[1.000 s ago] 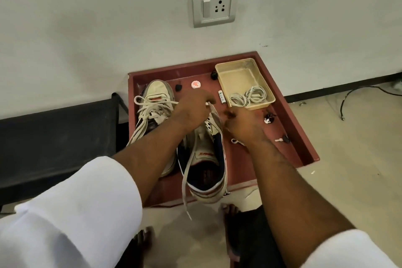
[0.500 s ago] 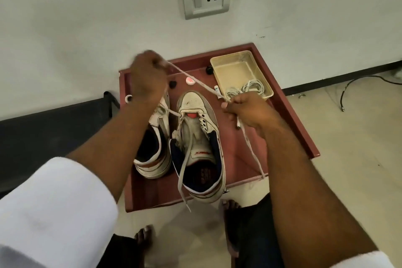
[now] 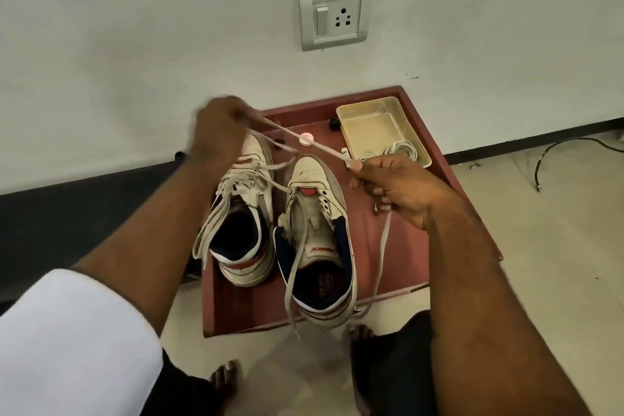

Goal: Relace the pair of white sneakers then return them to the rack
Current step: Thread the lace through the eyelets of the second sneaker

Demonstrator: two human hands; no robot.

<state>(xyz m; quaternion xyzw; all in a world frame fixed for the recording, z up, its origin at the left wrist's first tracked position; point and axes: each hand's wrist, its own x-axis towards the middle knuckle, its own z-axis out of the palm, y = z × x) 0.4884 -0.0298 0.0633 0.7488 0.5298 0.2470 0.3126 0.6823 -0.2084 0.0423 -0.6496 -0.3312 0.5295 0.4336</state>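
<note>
Two white sneakers with navy and red trim stand side by side on a red-brown tray (image 3: 432,159). The left sneaker (image 3: 244,213) is laced. The right sneaker (image 3: 315,230) is mostly unlaced, tongue exposed. A white lace (image 3: 304,142) runs taut from my left hand (image 3: 219,132), raised above the left sneaker's toe, to my right hand (image 3: 398,189) beside the right sneaker's toe. A strand drops from my left hand to the right sneaker's lowest eyelets. The lace tail hangs below my right hand to the tray's front edge.
A beige plastic tub (image 3: 381,128) holding coiled white laces sits at the tray's back right. Small black knobs and a round sticker lie near the tray's back. A wall socket (image 3: 334,18) is above. A black bench (image 3: 84,213) stands left; a cable (image 3: 574,149) lies right.
My left hand rose from the right sneaker's toe to up and left, drawing the lace through and pulling it taut. My right hand took hold of the lace. The camera view shifted.
</note>
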